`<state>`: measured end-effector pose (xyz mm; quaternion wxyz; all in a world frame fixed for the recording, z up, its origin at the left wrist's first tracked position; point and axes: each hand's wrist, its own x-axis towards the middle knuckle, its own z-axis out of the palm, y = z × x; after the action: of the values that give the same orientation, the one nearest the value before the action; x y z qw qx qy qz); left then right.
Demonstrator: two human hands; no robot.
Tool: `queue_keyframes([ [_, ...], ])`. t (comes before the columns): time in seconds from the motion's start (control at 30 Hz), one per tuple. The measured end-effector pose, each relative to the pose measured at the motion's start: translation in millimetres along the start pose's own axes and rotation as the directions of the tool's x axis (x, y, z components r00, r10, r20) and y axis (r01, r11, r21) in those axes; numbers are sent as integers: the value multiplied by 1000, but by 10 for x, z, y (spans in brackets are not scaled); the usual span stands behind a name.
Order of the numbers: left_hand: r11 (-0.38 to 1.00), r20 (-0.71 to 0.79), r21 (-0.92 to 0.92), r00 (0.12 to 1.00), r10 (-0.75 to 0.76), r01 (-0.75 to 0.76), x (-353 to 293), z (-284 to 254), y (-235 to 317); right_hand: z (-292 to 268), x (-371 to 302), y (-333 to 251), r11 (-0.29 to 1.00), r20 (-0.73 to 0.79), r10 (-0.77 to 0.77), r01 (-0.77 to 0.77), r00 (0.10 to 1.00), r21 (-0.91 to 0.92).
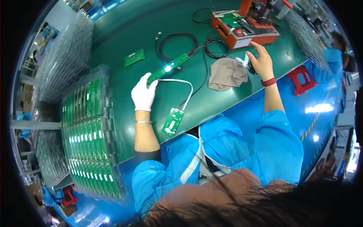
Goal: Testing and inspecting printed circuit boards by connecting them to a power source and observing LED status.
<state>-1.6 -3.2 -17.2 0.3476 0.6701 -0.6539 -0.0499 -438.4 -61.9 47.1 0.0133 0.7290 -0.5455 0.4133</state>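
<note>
My left hand [143, 92], in a white glove, pinches the lower end of a long narrow green circuit board [177, 62]. A bright white light glows near the middle of that board. From its held end a white ribbon cable [185, 82] curves to a smaller green circuit board [173, 122] near the table's front edge. My bare right hand [261, 62], with a red wristband, has its fingers apart beside an orange test fixture [245, 34]. Below its palm lies a small black and white item [245, 61], partly hidden. A crumpled grey-brown cloth [227, 74] lies just left of it.
A small green board [134, 58] lies alone on the green table [128, 32]. Black cables [177, 34] coil behind the long board. Clear trays of green boards [89, 140] stand at left, with stacked trays [66, 56] behind. A red stool [301, 80] and a co-worker [329, 62] are at right.
</note>
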Motion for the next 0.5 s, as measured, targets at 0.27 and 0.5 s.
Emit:
queue_keyframes([
  [0.27, 997, 63, -8, 995, -72, 73, 12, 5, 99, -172, -421, 706, 903, 282, 222, -88, 933, -420],
  [0.5, 999, -16, -27, 1000, 17, -17, -11, 55, 39, -158, -425, 591, 900, 413, 349, -178, 841, -398],
])
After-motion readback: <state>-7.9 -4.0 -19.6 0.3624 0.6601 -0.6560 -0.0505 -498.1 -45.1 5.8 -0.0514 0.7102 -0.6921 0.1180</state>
